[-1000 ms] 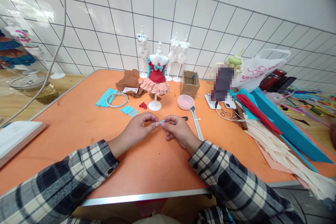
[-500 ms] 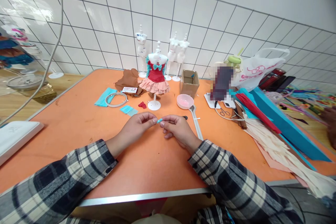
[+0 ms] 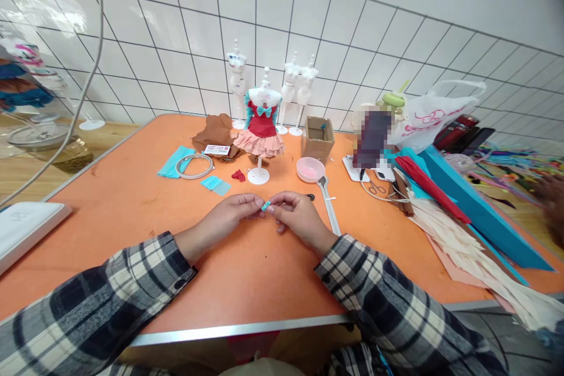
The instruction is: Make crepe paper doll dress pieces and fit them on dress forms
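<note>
Between the fingertips of both hands is a small piece of turquoise crepe paper [image 3: 265, 205], gathered in folds. My left hand [image 3: 240, 211] pinches its left end, and my right hand [image 3: 299, 217] pinches the other, both just above the orange table [image 3: 259, 282]. Behind them stands a small white dress form [image 3: 266, 97] wearing a red bodice with a turquoise bow [image 3: 264, 111] and a ruffled pink skirt [image 3: 259, 144]. A scrap of red paper [image 3: 238, 175] and turquoise paper strips [image 3: 215, 184] lie beyond my left hand.
A pink bowl [image 3: 311, 169], a cardboard box [image 3: 317, 136] and grey tongs-like tool [image 3: 328, 202] are beyond my right hand. Scissors [image 3: 377, 188], a phone [image 3: 373, 138] and paper rolls [image 3: 434, 188] lie right. A white device [image 3: 33, 229] sits left. Another person's hand [image 3: 553, 200] is at far right.
The turquoise piece has turned slightly and shows more of its folds between my fingertips. Both hands stay in nearly the same place, still pinching it.
</note>
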### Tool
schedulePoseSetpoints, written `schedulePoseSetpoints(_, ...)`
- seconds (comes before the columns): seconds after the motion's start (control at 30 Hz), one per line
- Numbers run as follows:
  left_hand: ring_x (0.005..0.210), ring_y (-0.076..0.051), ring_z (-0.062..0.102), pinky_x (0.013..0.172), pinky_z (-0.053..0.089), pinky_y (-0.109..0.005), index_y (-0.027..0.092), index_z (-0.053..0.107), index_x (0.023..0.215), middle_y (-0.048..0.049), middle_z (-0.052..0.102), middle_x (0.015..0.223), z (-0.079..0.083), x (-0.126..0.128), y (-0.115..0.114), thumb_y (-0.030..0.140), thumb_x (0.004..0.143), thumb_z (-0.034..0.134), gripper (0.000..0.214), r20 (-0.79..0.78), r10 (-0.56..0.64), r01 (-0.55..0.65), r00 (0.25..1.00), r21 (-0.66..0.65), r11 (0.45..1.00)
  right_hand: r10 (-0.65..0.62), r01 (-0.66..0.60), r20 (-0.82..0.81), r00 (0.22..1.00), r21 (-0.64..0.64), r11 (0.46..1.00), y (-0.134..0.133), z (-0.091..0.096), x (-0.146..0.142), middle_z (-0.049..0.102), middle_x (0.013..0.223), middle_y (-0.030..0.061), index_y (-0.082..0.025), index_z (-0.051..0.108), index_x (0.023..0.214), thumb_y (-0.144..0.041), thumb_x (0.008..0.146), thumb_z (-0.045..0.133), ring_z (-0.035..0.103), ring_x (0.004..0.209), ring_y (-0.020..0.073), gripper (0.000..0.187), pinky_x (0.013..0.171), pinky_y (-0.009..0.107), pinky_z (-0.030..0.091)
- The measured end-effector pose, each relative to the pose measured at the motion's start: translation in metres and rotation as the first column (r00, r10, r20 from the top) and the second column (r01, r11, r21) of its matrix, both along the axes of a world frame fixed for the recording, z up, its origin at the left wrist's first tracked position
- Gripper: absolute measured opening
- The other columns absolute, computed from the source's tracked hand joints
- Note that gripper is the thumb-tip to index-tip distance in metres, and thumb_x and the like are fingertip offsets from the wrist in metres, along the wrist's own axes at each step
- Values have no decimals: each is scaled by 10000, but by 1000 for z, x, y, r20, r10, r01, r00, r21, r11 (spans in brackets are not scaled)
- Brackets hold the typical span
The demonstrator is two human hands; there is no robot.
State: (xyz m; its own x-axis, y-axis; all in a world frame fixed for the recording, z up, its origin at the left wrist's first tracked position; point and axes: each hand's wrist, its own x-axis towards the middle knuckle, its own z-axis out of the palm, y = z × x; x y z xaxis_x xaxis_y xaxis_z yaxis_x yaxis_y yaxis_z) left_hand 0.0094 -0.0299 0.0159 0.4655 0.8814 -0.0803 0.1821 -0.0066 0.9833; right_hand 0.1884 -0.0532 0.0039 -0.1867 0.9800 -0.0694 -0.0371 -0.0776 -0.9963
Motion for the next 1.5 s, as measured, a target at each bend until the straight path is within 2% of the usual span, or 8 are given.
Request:
schedulePoseSetpoints(0.1, 865, -223, 619, 818, 477, -358, 197, 651, 862, -60, 693, 889, 2, -4, 1, 479, 859, 539, 304, -162, 128, -58, 979, 378, 924, -46, 46, -22, 999, -9, 999, 1, 0, 0, 567, 642, -44, -177, 630, 833, -395, 685, 749, 484, 451, 60, 289, 400, 198, 480)
schedulePoseSetpoints(0.23, 931, -242, 595, 891, 402, -390, 246, 691, 859, -56, 707, 900, 8, -16, 5, 402, 857, 603, 180, -373, 230, 177, 899, 788, 589, -116, 109, -91, 989, -75, 991, 1, 2, -1, 527, 609, -51, -173, 633, 821, -389, 652, 761, 454, 463, 63, 302, 373, 183, 447)
schedulePoseSetpoints(0.6, 1023, -272, 604, 889, 335, -410, 320, 731, 913, -23, 754, 979, 10, -17, 4, 350, 877, 606, 133, -471, 351, 303, 810, 847, 437, -108, 92, -158, 982, -100, 991, -1, 4, -6, 527, 578, -54, -168, 654, 846, -385, 645, 761, 449, 460, 64, 315, 366, 172, 390)
schedulePoseSetpoints(0.83, 857, -212, 645, 766, 374, -371, 268, 705, 898, 17, 767, 884, 16, -16, 4, 265, 859, 647, 70, -314, 507, 370, 803, 929, -12, -90, 76, -151, 984, -96, 992, -1, 2, -5, 556, 602, -46, -156, 657, 848, -400, 664, 751, 497, 477, 68, 320, 381, 171, 401)
schedulePoseSetpoints(0.9, 840, -215, 647, 762, 380, -377, 255, 702, 904, 20, 770, 879, 17, -15, 3, 245, 845, 660, 73, -298, 512, 385, 805, 920, -70, -94, 80, -147, 985, -102, 992, 0, 1, -5, 559, 593, -48, -156, 655, 856, -389, 664, 751, 492, 465, 66, 316, 377, 169, 401)
schedulePoseSetpoints(1.13, 834, -226, 652, 771, 395, -384, 265, 725, 939, 0, 772, 871, 15, -15, 1, 198, 832, 636, 154, -321, 464, 339, 826, 940, 48, -115, 99, -140, 983, -115, 988, 0, 2, -6, 546, 544, -56, -152, 653, 859, -358, 662, 751, 492, 451, 72, 302, 384, 175, 424)
schedulePoseSetpoints(1.37, 776, -191, 656, 740, 468, -313, 185, 711, 789, -36, 741, 809, 8, -2, -1, 282, 863, 589, 172, -256, 403, 11, 879, 855, 518, -116, 75, -218, 969, -186, 980, -1, 3, -6, 631, 730, -2, -160, 666, 854, -379, 606, 810, 594, 594, 99, 361, 431, 182, 463)
schedulePoseSetpoints(1.5, 697, -168, 640, 657, 472, -278, 189, 698, 765, -10, 722, 745, 3, 4, -2, 305, 843, 602, 169, -225, 430, -132, 874, 742, 657, -132, 61, -288, 949, -241, 969, -2, 2, -7, 628, 772, -1, -166, 665, 846, -386, 601, 825, 596, 619, 96, 367, 433, 176, 469)
